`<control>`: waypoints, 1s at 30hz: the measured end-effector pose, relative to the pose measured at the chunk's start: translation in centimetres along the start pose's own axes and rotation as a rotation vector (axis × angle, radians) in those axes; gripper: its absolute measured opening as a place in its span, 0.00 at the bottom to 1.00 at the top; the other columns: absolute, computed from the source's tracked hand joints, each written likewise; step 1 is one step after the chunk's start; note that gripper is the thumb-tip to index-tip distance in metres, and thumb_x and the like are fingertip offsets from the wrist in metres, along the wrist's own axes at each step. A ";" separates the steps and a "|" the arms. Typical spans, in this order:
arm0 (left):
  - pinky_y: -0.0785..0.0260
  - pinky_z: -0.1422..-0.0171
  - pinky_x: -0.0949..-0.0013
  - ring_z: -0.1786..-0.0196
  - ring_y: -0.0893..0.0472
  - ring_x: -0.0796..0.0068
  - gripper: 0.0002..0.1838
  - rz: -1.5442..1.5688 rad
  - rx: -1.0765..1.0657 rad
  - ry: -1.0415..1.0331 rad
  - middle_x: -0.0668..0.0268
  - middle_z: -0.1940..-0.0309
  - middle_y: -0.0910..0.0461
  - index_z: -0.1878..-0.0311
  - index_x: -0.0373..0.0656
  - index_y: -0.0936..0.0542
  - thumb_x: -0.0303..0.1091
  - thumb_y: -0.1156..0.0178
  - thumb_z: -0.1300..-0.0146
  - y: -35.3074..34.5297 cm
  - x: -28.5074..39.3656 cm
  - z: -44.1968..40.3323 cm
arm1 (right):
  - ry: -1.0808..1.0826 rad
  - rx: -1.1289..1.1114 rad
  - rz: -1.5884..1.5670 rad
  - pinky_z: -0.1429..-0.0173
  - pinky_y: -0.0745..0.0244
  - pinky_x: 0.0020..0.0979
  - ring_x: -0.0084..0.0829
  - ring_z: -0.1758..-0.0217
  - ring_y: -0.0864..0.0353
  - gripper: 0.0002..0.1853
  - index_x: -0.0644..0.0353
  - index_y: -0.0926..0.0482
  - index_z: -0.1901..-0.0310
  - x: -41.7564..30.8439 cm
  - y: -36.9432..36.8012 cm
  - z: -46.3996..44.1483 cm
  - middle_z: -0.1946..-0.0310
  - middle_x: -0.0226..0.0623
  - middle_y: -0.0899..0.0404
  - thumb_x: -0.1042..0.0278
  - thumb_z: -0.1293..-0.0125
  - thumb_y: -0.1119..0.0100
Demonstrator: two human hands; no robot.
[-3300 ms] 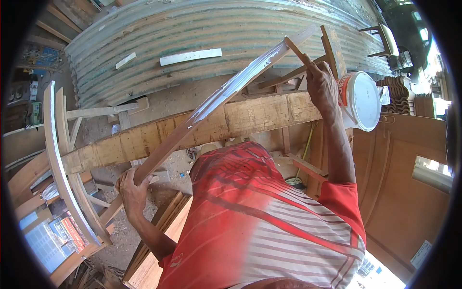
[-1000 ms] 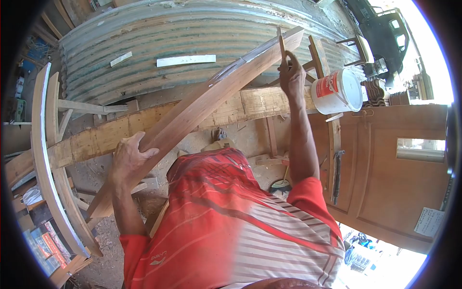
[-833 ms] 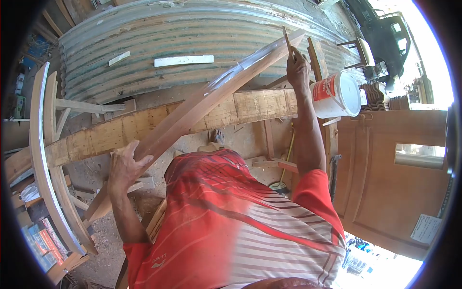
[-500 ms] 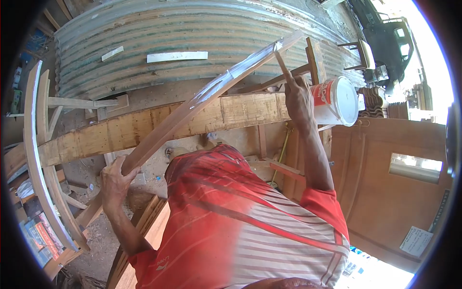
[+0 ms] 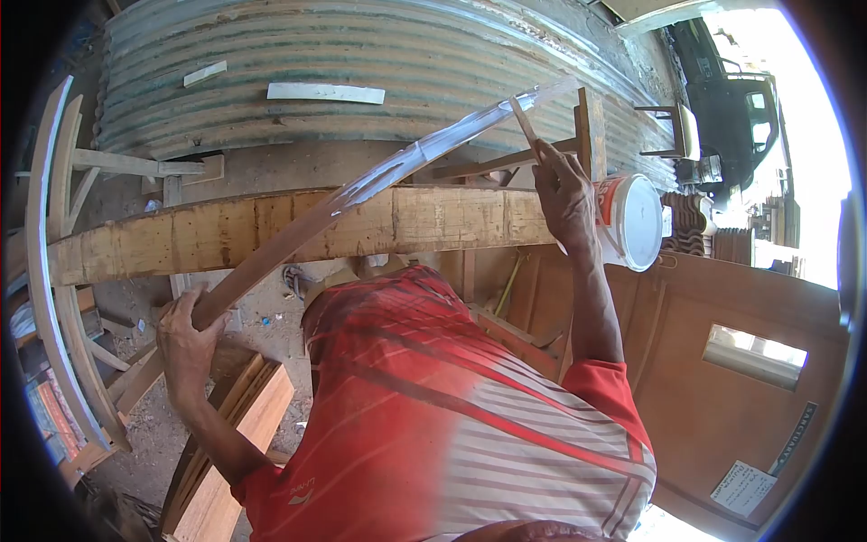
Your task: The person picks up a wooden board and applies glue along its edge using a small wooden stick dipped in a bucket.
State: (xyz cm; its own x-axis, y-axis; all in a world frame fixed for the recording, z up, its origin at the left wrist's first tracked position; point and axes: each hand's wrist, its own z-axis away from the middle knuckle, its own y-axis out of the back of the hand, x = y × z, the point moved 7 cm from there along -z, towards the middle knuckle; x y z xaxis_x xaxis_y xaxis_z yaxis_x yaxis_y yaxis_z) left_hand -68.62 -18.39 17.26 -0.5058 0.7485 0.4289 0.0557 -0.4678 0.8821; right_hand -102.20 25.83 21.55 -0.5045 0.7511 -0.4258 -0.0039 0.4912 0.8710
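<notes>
A long wooden board slants across a thick wooden beam, its upper edge coated with white stuff toward the far end. My left hand is wrapped round the board's lower end. In my right hand is a thin flat stick, whose tip touches the white coating near the board's far end. Just right of that hand, a white bucket with a red label and a lid sits beside the beam's end.
Beyond the beam lies corrugated sheet metal with a white strip on it. At the left stands a white-edged board. Brown door panels lean at the right. Stacked boards lie low at the left.
The board has turned from showing its broad side to its coated narrow edge. My left hand has moved down and left with it; the stick has tilted against the coating.
</notes>
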 end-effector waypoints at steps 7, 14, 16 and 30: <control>0.25 0.35 0.48 0.42 0.15 0.41 0.28 -0.078 0.009 -0.053 0.47 0.47 0.12 0.39 0.39 0.16 0.34 0.20 0.42 -2.1 2.6 -1.4 | 0.217 0.007 0.120 0.52 0.19 0.43 0.45 0.58 0.13 0.22 0.58 0.16 0.33 1.1 -1.3 0.3 0.58 0.47 0.13 0.79 0.27 0.34; 0.25 0.38 0.48 0.45 0.15 0.39 0.26 -0.061 -0.078 0.057 0.46 0.48 0.12 0.42 0.36 0.16 0.34 0.20 0.42 -1.2 1.3 -1.1 | 0.030 0.019 0.125 0.52 0.20 0.44 0.45 0.57 0.15 0.21 0.55 0.16 0.32 4.5 0.6 -1.6 0.58 0.47 0.14 0.74 0.24 0.38; 0.25 0.38 0.48 0.44 0.15 0.39 0.26 -0.060 -0.106 0.184 0.45 0.48 0.12 0.41 0.36 0.16 0.35 0.20 0.42 0.3 1.1 -0.6 | 0.227 -0.020 0.157 0.50 0.18 0.45 0.44 0.54 0.13 0.22 0.53 0.15 0.32 1.0 -0.9 -0.3 0.57 0.44 0.14 0.75 0.26 0.35; 0.26 0.35 0.48 0.41 0.16 0.42 0.26 -0.084 -0.087 0.286 0.45 0.45 0.13 0.39 0.38 0.16 0.33 0.21 0.40 2.9 -4.5 0.3 | 0.005 0.055 0.150 0.53 0.19 0.43 0.45 0.59 0.13 0.23 0.51 0.15 0.32 3.7 -0.2 -1.4 0.59 0.45 0.14 0.75 0.27 0.34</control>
State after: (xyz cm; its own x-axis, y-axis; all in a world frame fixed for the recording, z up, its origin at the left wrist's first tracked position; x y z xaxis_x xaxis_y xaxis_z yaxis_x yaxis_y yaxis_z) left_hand -65.88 -22.93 17.91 -0.7280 0.6295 0.2717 -0.0642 -0.4571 0.8871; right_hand -105.28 27.93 20.16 -0.5001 0.8157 -0.2906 0.1188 0.3970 0.9101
